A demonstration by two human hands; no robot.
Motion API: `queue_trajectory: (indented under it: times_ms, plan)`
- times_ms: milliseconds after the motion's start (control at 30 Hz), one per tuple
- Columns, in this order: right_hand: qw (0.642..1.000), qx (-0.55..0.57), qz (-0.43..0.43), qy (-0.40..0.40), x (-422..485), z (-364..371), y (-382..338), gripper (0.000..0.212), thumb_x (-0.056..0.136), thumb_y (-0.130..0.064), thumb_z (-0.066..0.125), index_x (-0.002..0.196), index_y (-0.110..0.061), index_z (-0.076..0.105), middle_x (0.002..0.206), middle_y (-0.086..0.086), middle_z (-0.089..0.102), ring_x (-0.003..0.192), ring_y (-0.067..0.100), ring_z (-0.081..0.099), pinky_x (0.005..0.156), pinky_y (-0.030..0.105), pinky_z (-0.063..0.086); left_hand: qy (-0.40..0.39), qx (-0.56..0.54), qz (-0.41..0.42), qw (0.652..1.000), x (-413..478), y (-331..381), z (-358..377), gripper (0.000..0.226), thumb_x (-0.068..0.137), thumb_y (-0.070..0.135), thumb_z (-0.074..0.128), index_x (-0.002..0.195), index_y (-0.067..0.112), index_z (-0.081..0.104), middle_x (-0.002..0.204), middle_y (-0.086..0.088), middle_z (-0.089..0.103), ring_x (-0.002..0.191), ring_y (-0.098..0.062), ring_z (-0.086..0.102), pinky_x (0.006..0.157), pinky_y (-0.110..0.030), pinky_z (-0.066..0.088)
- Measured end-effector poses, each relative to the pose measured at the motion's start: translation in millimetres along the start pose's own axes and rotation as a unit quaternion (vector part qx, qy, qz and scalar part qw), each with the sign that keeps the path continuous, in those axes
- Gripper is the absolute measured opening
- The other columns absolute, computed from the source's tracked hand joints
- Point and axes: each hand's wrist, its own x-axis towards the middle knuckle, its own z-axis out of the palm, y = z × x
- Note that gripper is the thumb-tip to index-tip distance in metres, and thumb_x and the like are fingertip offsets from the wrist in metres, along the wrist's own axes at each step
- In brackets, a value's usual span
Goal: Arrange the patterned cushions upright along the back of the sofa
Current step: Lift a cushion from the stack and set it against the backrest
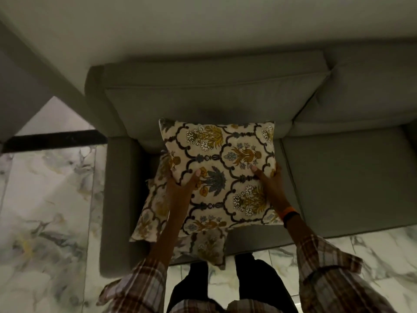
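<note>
Head view, only cam. Risks first: the square cream cushion printed w/ ochre flowers and dark lattice (222, 175) is held by its two side edges only, nothing supporting it from below, so the soft fill could let it sag or slip out before it reaches the grey fabric sofa back cushion (203, 96). Set down too far fwd, it'd prob flop face-down rather than stand. A second cushion, same print (153, 204), lies slumped beneath, toward the grey padded sofa armrest (117, 195), part of it hanging past the seat's front edge; a knock while passing over could tip it onto the white marbled tile floor (45, 199).

Left hand (182, 186) clamps the cushion's left edge, thumb on the face, fingers hidden behind. Right hand (268, 177) does likewise on the right edge; orange-and-black wristband (291, 214) on that wrist.

Held cushion: plump, corners pointed, face tilted up toward cam, above the left seat, short of the backrest. Not yet upright.
</note>
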Motion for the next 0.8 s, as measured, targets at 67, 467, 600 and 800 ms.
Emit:
queue_trajectory:
  times_ms: [67,467,600,800]
  plan:
    - [1.000,-0.003,-0.018,0.002,11.9,-36.7,-16.0,0.109,0.066,-0.036,0.093,0.155,-0.019,0.033,0.129,-0.002,0.066,0.107,0.013,0.069,0.096,0.045,0.058,-0.015,-0.018,0.033,0.999,-6.6,13.0,35.2,0.099,0.072,0.037,0.086,0.151,0.024,0.028,0.144,0.007,0.042,0.132,-0.011,0.042,0.109,-0.032,0.040]
    - [0.993,-0.084,-0.070,-0.046,195.1,-250.3,-59.5,0.084,0.043,-0.037,0.097,0.109,-0.038,0.044,0.112,-0.017,0.056,0.084,-0.018,0.069,0.073,0.010,0.058,-0.162,0.066,-0.003,0.985,30.4,20.1,303.4,0.125,0.060,0.026,0.094,0.154,0.015,0.012,0.159,-0.008,0.027,0.146,-0.026,0.031,0.109,-0.029,0.029]
    - [0.987,-0.123,-0.090,-0.051,280.2,-283.2,-24.7,0.081,0.063,0.009,0.093,0.113,-0.032,0.044,0.115,-0.014,0.056,0.097,-0.008,0.060,0.081,0.009,0.056,-0.158,0.055,0.002,0.986,52.6,-5.9,369.0,0.127,0.057,0.017,0.095,0.153,0.013,0.011,0.153,-0.003,0.031,0.135,-0.011,0.031,0.103,-0.016,0.031]
    - [0.971,-0.202,-0.104,-0.070,357.7,-313.3,20.5,0.123,0.056,-0.009,0.102,0.154,-0.003,0.028,0.156,0.011,0.043,0.142,0.028,0.049,0.116,0.055,0.046,-0.182,0.038,-0.008,0.983,73.2,-54.2,421.0,0.131,0.051,0.049,0.090,0.154,0.008,0.019,0.156,-0.009,0.034,0.139,-0.017,0.035,0.089,0.006,0.037]
